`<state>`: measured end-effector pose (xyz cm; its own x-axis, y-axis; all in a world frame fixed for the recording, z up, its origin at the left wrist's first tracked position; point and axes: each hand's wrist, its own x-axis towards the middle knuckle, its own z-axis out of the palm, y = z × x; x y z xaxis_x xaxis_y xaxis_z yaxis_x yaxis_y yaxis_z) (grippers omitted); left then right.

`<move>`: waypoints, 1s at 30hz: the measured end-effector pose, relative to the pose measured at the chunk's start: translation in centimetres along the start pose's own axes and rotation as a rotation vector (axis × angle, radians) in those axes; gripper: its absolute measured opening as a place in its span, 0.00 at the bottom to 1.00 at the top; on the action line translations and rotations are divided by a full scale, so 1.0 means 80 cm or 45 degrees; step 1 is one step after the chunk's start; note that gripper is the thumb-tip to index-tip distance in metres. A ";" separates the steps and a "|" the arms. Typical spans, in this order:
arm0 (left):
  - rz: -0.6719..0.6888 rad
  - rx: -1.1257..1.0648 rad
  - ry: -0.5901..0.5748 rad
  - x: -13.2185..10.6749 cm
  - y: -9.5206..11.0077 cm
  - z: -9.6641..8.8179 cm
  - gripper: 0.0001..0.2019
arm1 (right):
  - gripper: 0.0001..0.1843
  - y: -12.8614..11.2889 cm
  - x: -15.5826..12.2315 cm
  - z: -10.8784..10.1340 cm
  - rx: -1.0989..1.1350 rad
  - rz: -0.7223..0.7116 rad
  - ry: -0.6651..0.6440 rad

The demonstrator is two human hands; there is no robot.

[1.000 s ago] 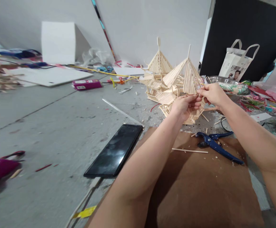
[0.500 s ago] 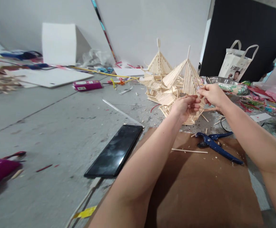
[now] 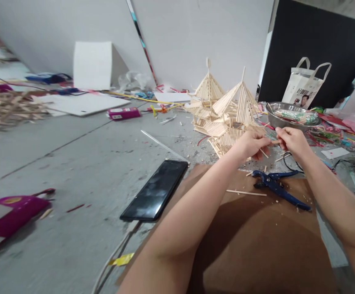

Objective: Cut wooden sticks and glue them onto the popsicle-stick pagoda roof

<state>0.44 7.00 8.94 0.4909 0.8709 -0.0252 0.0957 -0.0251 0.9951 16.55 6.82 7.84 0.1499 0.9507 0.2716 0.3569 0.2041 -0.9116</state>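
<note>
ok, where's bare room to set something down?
Best: grey floor between the near purple tool and the phone, bar small scraps. Also the near part of the brown sheet, below the blue cutter and right of the left arm. Crowded: around the stick model, left hand, right hand and metal bowl.

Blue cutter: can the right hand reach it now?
Probably yes: the blue cutter lies uncovered on the brown sheet near the right hand, though that hand may be holding something.

Soft light puts glare on the black rectangular phone [image 3: 154,190] and shadow on the brown flat board [image 3: 272,237], while pale wooden sticks [image 3: 9,108] blur at the left edge of the grey floor [image 3: 88,163].
</note>
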 end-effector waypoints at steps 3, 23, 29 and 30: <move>0.122 0.092 0.025 -0.010 0.014 0.003 0.09 | 0.13 0.017 -0.009 -0.001 -0.040 0.040 -0.002; 0.234 -0.044 1.226 -0.007 -0.125 -0.092 0.15 | 0.22 0.069 -0.025 0.085 -0.625 -0.013 -0.123; 0.215 0.013 1.001 0.001 -0.146 -0.091 0.24 | 0.18 0.074 -0.030 0.094 -0.472 -0.140 -0.116; 0.244 0.027 0.959 0.003 -0.149 -0.092 0.25 | 0.18 0.076 -0.031 0.095 -0.439 -0.161 -0.123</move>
<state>-6.95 11.09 -2.24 -0.2192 0.9490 0.2267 0.0891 -0.2119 0.9732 11.34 7.46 -0.70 0.0028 0.9440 0.3299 0.6587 0.2464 -0.7109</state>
